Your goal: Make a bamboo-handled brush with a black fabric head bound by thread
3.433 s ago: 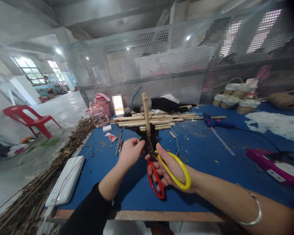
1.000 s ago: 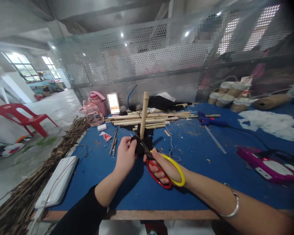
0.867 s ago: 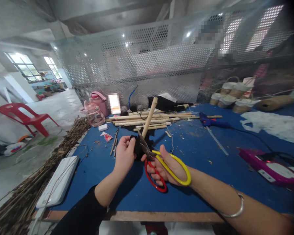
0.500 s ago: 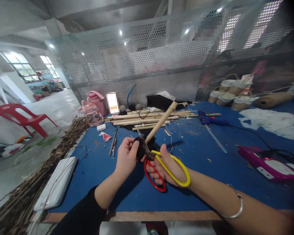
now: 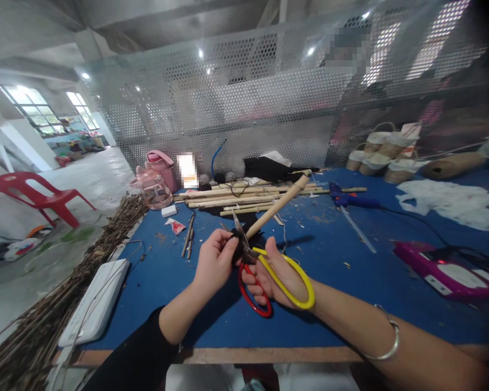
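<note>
Scissors (image 5: 305,276) with one yellow and one red handle loop sit in my right hand (image 5: 283,277), its fingers through the loops. Their blades point up and away, slightly apart, at a piece of black cloth (image 5: 237,251). My left hand (image 5: 217,258) pinches that black cloth between thumb and fingers. A pale wooden stick (image 5: 277,207) rises from the black cloth, slanting up to the right. Its lower end is hidden behind the cloth and blades, so I cannot tell how the two are joined.
Several pale sticks (image 5: 236,196) lie across the blue table (image 5: 330,320). A blue glue gun (image 5: 356,201) rests right of them, a purple device (image 5: 444,271) farther right. At left are a white power strip (image 5: 95,301), a pink bottle (image 5: 155,190) and a bundle of dry stalks (image 5: 52,293).
The wooden stick has tipped lower to the right. My left hand has shifted slightly right with the black cloth, and the scissors have moved a little left.
</note>
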